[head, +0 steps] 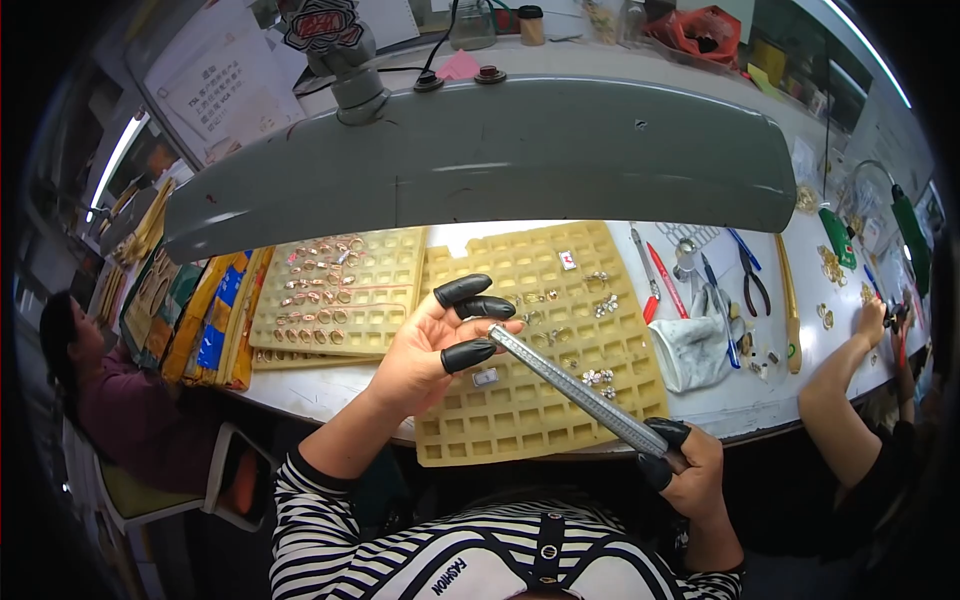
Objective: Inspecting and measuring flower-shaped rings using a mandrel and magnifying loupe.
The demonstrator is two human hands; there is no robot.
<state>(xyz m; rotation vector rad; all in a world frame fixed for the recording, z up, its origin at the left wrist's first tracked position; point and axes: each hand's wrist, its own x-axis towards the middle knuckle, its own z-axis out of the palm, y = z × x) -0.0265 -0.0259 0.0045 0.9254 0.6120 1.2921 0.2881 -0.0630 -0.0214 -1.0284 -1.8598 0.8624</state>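
A grey metal ring mandrel point(581, 394) slants across the view above a yellow compartmented tray point(480, 435). My right hand point(694, 469) grips its thicker lower end, with black finger cots on the thumb and a finger. At the narrow upper tip, my left hand point(424, 352) has its thumb and a bare finger closed around the mandrel. Two raised fingers of that hand also wear black cots. Whether a small ring sits between the fingertips is too fine to tell. Silver flower-shaped jewellery pieces point(598, 377) and several rings point(555, 335) lie in the tray beneath.
Left stands another tray point(382, 330) with rows of rings, beside stacked packets point(217, 322). A grey lamp hood point(480, 157) spans overhead. At right lie a white cloth point(679, 352), red pen point(666, 277), pliers point(752, 281) and wooden stick point(787, 307). Another person's arm point(840, 397) works far right; someone sits left.
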